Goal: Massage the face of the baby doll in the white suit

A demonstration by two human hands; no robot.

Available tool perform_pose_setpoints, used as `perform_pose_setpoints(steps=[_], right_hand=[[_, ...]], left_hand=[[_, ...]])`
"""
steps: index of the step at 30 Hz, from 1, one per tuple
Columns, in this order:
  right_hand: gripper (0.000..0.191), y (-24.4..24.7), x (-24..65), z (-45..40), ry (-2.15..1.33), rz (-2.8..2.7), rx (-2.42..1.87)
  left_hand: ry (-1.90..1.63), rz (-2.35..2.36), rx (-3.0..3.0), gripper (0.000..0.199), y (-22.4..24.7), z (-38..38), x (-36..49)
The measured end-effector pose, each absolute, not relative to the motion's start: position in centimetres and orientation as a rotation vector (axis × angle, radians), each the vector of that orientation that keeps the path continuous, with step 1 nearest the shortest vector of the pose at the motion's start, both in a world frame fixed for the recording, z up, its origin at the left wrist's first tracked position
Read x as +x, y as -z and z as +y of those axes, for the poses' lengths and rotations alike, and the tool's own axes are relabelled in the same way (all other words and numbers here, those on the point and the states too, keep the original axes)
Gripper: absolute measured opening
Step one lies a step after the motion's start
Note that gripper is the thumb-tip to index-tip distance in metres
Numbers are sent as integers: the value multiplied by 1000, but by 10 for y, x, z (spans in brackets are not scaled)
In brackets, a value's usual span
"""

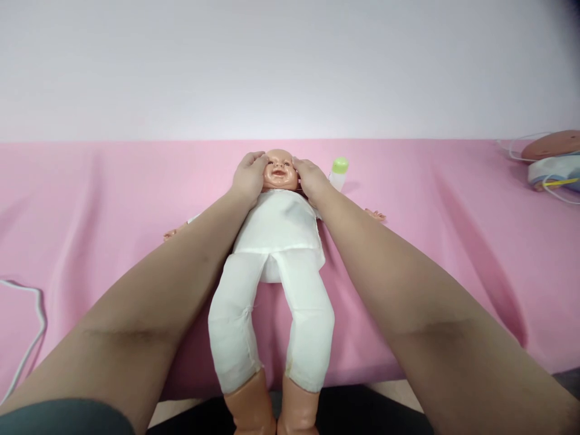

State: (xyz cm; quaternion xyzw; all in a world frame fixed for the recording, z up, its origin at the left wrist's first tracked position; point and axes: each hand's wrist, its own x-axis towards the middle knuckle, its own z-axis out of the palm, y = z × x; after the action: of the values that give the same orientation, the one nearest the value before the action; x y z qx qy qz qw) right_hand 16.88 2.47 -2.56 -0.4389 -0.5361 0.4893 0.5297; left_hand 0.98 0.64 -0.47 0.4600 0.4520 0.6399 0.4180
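A baby doll (278, 226) lies face up on a pink cloth, with a hard plastic head, white fabric torso and legs, and bare plastic feet towards me. Cupped along the left side of its head is my left hand (250, 178), its fingers curved beside the temple. On the opposite side my right hand (312, 181) cups the head in the same way. Between them the doll's face shows. Parts of my fingers are hidden by the head and hands. The doll's arms stretch out to both sides, partly covered by my forearms.
A white bottle with a green cap (339, 166) stands just right of my right hand. At the far right lies a brown-and-white object (555, 160) with white cords and a yellow strip. A white cable (38, 326) runs along the left. Behind the pink cloth (149, 175) rises a pale wall.
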Motion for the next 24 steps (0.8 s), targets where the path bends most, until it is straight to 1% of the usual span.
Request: perform_pose_setpoints(steps=[14, 24], right_hand=[[38, 21, 167, 21, -1210, -1230, -1037], [38, 20, 167, 21, -1201, -1224, -1038]], left_hand=[[-1592, 1139, 1163, 15, 5, 8, 9], [-1584, 1148, 1189, 19, 7, 10, 7]])
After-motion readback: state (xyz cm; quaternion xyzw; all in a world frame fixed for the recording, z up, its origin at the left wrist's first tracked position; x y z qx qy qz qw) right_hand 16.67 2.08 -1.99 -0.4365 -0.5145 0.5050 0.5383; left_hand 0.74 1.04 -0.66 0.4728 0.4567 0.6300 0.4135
